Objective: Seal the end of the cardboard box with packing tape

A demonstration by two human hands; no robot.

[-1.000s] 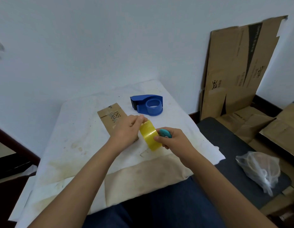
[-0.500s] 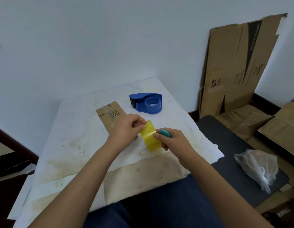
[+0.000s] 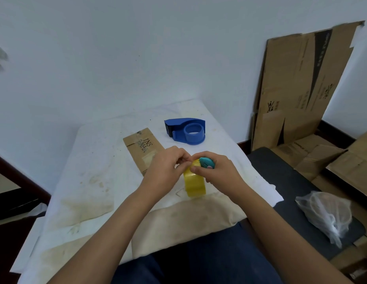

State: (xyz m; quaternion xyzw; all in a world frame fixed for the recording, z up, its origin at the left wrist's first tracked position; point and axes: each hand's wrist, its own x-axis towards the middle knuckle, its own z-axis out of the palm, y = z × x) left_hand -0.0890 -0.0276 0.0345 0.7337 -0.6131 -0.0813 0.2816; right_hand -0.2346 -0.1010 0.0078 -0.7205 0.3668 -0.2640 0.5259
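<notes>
While pinching the top of a yellowish strip of packing tape [image 3: 193,184] at the middle of the frame, left hand [image 3: 166,171] and right hand [image 3: 216,173] meet fingertip to fingertip, both closed on the tape. Hanging down from the pinch, the strip ends just above the tabletop [image 3: 92,181], slightly curled. Tucked in the right hand as well: a small teal cutter [image 3: 207,162], its rounded end poking out above the thumb, right against the upper edge of the tape.

Behind the left hand, toward the upper left of centre, lies the cardboard box [image 3: 142,148], flat on the tabletop, printed letters "INS" facing up, its near end hidden by the left hand's knuckles. Whether tape already covers that hidden end, cannot tell. Further back and to the right, well apart from the hands, sits a blue tape dispenser [image 3: 187,131] with an empty round hub.

Covering the tabletop: a stained white cloth, a beige patch along the near edge. At the right of the frame, flattened cardboard sheets [image 3: 297,83] leaning against the white wall, more folded pieces piled below. At lower right, a crumpled clear plastic bag [image 3: 324,214] resting on a dark mat. Along the bottom edge, dark blue trousers.
</notes>
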